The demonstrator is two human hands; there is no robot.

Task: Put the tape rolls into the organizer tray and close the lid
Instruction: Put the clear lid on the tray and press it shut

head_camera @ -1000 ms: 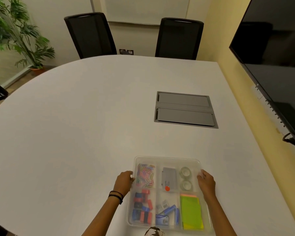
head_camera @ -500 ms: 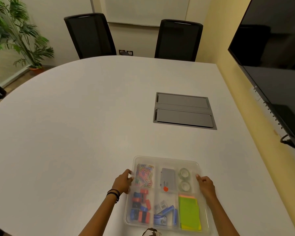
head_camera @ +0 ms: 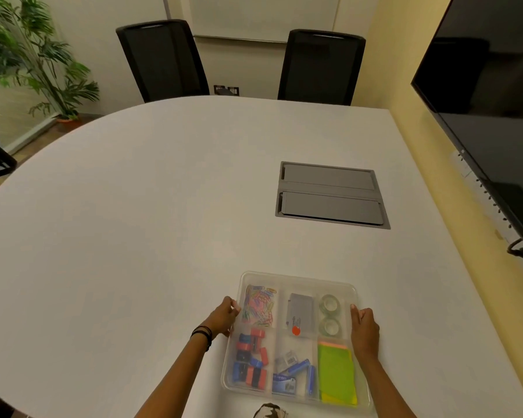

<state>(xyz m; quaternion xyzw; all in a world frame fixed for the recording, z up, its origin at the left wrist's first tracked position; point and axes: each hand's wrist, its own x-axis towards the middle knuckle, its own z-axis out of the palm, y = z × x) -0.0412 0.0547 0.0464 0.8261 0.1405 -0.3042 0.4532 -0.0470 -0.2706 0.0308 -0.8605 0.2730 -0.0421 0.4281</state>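
Observation:
The clear organizer tray (head_camera: 296,282) lies at the near table edge, and a transparent lid seems to sit flat on it. Two clear tape rolls (head_camera: 329,315) lie one behind the other in its far right compartment. Paper clips, a grey box, red and blue clips, staple boxes and green sticky notes fill the other compartments. My left hand (head_camera: 225,316) pinches the tray's left rim with curled fingers. Against the right rim rests my right hand (head_camera: 364,328), its thumb on the edge.
A grey cable hatch (head_camera: 329,194) is set into the white table (head_camera: 133,221) beyond the tray. Two black chairs (head_camera: 163,58) stand at the far side. A large dark screen (head_camera: 489,116) hangs on the right wall. A potted plant (head_camera: 27,61) stands far left.
Both hands have slid outward, from the top of the lid near its far corners to the tray's side rims. The tray's contents have not moved.

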